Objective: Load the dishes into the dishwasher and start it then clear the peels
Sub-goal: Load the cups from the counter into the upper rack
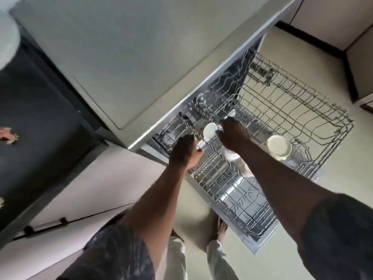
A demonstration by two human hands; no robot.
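Loading under way. My left hand [185,152] grips a clear glass [200,146] at the upper rack's [314,91] left edge. My right hand [232,134] reaches into the rack; I cannot tell whether it grasps anything. A white cup [210,131] and a second cup [279,145] already sit in the rack. Starting and peel-clearing remain, I judge.

At the left end of the rack [282,118] the right grip [232,134] hides its fingertips and half a white dish [232,156] under its wrist; at that same end the left grip [184,151] blurs round something clear; far left of the rack, orange scraps [8,134] are cut by the edge
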